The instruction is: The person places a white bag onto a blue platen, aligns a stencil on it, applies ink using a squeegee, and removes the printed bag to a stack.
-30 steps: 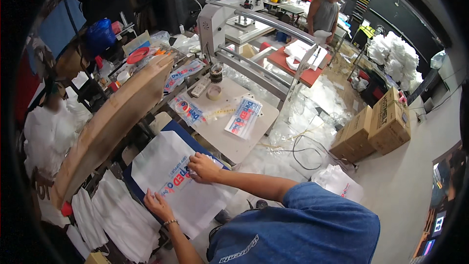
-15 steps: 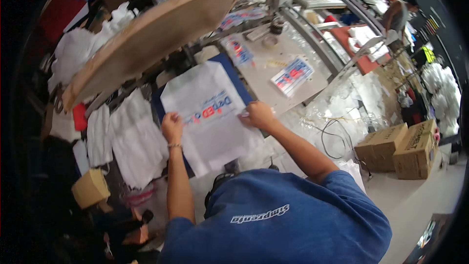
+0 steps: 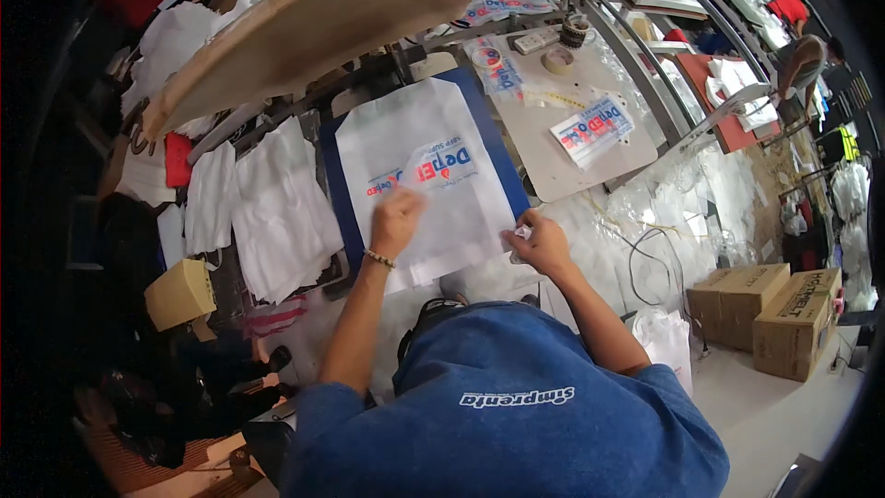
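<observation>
Centre frame, on a blue platen, lay a white bag with red-and-blue print; left hand fingers pinched a transparent film, right hand fingers pinched the bag's corner.

Left hand resting on a white printed bag spread flat over a blue pallet, fingers lifting a thin film over the red and blue print. Right hand pinching the bag's lower right corner. Above, a raised wooden board. Left of the pallet, a pile of white bags. Right, cardboard boxes on the floor.
</observation>
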A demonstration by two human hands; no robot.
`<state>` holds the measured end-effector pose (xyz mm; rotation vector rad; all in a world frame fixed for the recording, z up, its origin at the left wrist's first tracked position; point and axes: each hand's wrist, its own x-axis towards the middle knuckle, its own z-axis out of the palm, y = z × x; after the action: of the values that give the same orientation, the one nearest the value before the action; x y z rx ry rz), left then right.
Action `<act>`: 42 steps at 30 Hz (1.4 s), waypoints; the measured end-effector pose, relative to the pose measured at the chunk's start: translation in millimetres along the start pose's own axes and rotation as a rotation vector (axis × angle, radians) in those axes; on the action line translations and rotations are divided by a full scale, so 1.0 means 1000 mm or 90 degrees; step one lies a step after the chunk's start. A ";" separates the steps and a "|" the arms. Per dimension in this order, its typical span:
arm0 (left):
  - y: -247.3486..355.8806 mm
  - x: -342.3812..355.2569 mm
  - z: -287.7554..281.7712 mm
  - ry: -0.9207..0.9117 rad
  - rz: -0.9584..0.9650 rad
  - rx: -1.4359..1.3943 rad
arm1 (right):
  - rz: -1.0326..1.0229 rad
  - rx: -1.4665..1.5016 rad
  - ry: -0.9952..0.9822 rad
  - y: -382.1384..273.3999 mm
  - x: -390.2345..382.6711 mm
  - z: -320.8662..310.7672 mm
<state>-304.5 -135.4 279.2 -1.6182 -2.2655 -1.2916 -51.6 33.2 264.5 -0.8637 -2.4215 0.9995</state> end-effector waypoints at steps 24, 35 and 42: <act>0.022 -0.020 0.026 0.040 -0.042 -0.059 | 0.010 -0.019 -0.012 0.011 0.004 0.012; 0.030 -0.018 0.031 0.135 -0.078 -0.005 | 0.009 -0.012 -0.018 0.008 0.013 0.010; 0.004 -0.052 0.050 0.100 -0.070 0.034 | 0.020 -0.017 -0.030 0.003 0.008 0.015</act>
<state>-258.6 -141.0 223.6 -1.3415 -2.3004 -1.3197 -64.6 33.2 253.0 -0.8989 -2.4735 1.0121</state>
